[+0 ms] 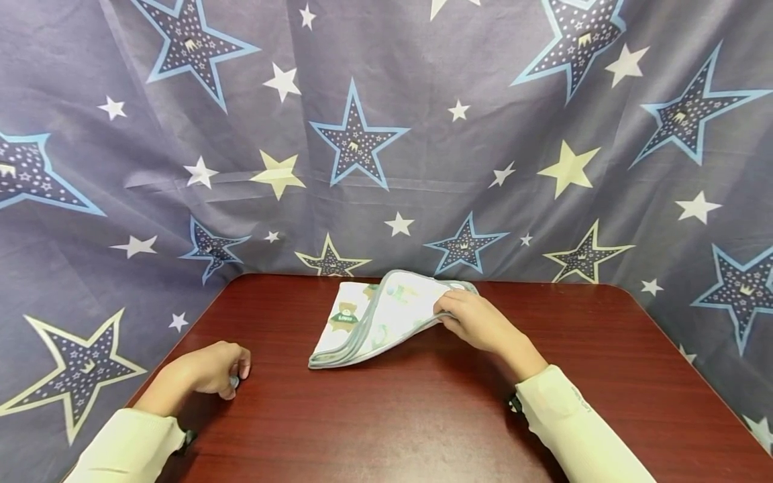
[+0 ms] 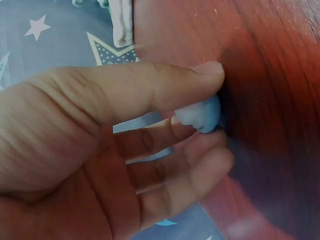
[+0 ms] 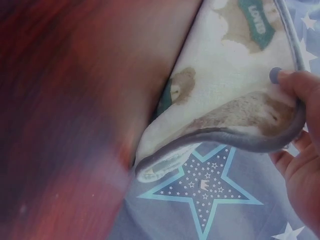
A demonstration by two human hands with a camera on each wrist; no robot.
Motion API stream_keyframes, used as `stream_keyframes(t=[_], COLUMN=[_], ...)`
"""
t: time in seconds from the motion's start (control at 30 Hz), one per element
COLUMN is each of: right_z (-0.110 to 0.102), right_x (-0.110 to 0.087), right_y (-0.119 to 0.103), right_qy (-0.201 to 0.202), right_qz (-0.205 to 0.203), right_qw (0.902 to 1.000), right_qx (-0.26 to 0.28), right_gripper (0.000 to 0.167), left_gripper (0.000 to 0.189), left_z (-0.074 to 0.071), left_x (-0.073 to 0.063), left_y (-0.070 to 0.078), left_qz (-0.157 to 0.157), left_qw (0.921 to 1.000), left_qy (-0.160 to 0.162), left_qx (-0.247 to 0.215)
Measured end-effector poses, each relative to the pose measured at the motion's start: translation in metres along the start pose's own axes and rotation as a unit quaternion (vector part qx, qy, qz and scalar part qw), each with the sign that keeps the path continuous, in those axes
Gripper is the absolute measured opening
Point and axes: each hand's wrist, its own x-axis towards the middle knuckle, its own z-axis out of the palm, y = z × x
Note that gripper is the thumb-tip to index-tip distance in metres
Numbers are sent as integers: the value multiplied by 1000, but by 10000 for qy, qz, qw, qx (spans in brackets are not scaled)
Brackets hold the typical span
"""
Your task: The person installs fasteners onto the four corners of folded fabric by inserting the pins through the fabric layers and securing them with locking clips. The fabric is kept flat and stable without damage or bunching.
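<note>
On the far middle of the table lies a folded white cloth [image 1: 395, 305] with a teddy-bear print and grey-green edging. My right hand [image 1: 474, 320] pinches its right edge and holds that side raised off the tabletop. In the right wrist view the thumb lies on the printed face of the cloth [image 3: 220, 65], with fingers behind the edge. Over the table's left side, my left hand [image 1: 211, 370] is curled, apart from the cloth. Between its thumb and fingers is a small rounded pale-blue and white thing [image 2: 202, 115], mostly covered; its kind is unclear.
The dark red wooden table [image 1: 386, 422] has rounded far corners. Right behind its far edge hangs a grey curtain [image 1: 423, 201] patterned with stars, which also runs along both sides. Dark bands show at both sleeve cuffs.
</note>
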Motion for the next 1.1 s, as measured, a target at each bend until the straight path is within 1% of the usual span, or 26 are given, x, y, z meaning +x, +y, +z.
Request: stream_keyframes(t=[0.07,0.13,0.27,0.4,0.6,0.7,0.77,0.87,0.97,1.03,1.1], right_z=[0,0,1,1,2,2,2,2,2,1,1], right_x=[0,0,1,1,0,-1,-1,-1,0,0,1], right_y=[0,0,0,0,1,2,2,2,0,-1,-1], right_qy=[-5,-9,-49,-24,70,112,141,156,154,141,136], right_qz=[20,26,56,42,-23,-57,-91,-119,-121,-105,-86], right_qw=[10000,10000,9999,9999,9997,9996,9996,9996,9996,9997,9997], right_qx=[-16,-38,-118,-164,-228,-242,-237,-209,-188,-189,-195], right_gripper=[11,12,12,13,13,14,14,14,14,14,13], left_gripper=[40,35,24,16,12,13,15,17,17,17,17], left_z=[-2,-4,-13,-22,-30,-31,-31,-31,-30,-29,-28], left_x=[1,2,8,21,42,54,63,76,88,96,102], left_y=[-1,0,5,14,36,47,54,65,77,85,93], left_qz=[70,173,504,857,1350,1454,1451,1442,1459,1524,1604], left_qw=[9999,9996,9961,9895,9783,9721,9682,9635,9595,9570,9556], left_qy=[74,224,704,1158,1565,1819,2009,2200,2318,2357,2336], left_qx=[17,47,159,84,-171,-294,-358,-494,-653,-731,-804])
